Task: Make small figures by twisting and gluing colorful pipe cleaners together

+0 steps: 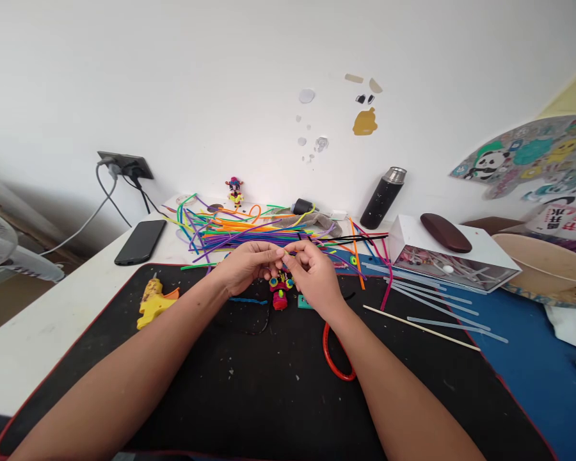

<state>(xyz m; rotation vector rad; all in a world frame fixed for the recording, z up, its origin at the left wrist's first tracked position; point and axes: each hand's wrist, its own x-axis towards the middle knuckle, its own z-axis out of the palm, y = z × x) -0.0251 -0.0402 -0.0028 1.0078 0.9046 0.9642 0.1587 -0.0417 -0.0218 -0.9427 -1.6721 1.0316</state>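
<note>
Over the back part of the black mat, my left hand [253,266] and my right hand [314,275] meet fingertip to fingertip. Both are closed in a pinch on something tiny, too small to name. Just below the fingers lies a small colourful figure [280,299] in pink, blue and yellow, partly covered by my hands. Beside it, a teal block [306,302] is half hidden behind my right hand. A short blue pipe cleaner [248,300] rests under my left hand. Red-handled scissors [333,362] lie under my right forearm, their blades hidden.
A heap of pipe cleaners [240,234] spreads behind my hands. The yellow glue gun [156,304] and a phone [141,242] lie left. To the right are glue sticks [441,304], a wooden stick [422,328], a white box [408,237] and a black flask [383,198].
</note>
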